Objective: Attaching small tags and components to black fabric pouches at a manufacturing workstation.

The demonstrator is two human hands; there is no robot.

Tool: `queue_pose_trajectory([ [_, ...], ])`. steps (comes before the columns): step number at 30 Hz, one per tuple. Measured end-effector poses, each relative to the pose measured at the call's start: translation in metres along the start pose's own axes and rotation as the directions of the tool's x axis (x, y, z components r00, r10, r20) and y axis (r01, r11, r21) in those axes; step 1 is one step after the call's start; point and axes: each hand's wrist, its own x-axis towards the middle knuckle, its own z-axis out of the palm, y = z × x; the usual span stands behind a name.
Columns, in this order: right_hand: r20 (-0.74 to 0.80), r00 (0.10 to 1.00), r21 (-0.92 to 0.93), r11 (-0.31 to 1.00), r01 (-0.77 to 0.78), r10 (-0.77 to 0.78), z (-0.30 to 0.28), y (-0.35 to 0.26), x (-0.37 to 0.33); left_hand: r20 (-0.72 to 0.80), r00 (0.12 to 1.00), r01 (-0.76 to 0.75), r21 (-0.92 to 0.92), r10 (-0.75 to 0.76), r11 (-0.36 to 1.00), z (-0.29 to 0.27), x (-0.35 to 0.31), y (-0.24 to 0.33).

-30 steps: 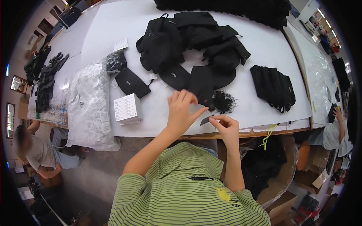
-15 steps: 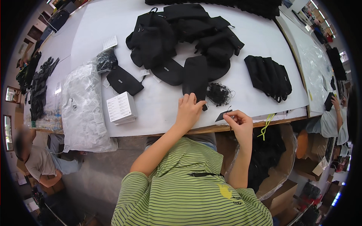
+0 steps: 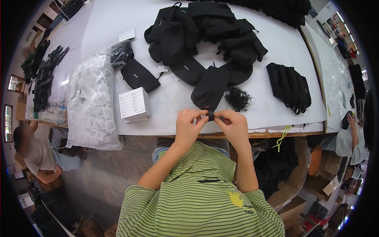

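A black fabric pouch [image 3: 211, 89] lies in front of me with its narrow end toward me. At that end sits a short black strap loop [image 3: 211, 115]. My left hand [image 3: 187, 125] is closed, thumb and finger pinching the loop from the left. From the right, my right hand [image 3: 234, 125] pinches the same spot, its fingertips almost meeting the left ones. Whether the small dark tag is still between the right fingers is hidden. Beside the right hand lies a tangle of thin black strings [image 3: 239, 99].
Black pouches [image 3: 173, 37] are piled beyond my hands, with several more in a row [image 3: 289, 87] at right. At left are a stack of white printed cards [image 3: 135, 104], a clear bag of white labels [image 3: 92, 102] and a single pouch [image 3: 139, 76]. A co-worker [image 3: 45, 152] is at far left.
My right hand has moved left to meet the left hand at the pouch's near end. The pouch has tilted, its near end pulled toward me. The dark tag no longer shows clearly.
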Motion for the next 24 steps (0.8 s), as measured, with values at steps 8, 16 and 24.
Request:
queue_pose_trajectory([
  [8,0.038,0.980,0.559,0.809,-0.181,0.193,-0.011,0.005,-0.002,-0.017,0.999,0.041,-0.254,-0.047,0.966,-0.015,0.000,0.003],
  [16,0.091,0.976,0.726,0.657,-0.202,0.200,-0.032,0.004,-0.005,0.198,0.972,0.234,-0.727,-0.130,0.646,-0.026,-0.002,0.011],
  [24,0.244,0.947,0.808,0.496,-0.319,0.211,-0.026,-0.001,-0.011,0.326,0.924,0.376,-0.692,-0.198,0.616,-0.023,-0.003,0.017],
])
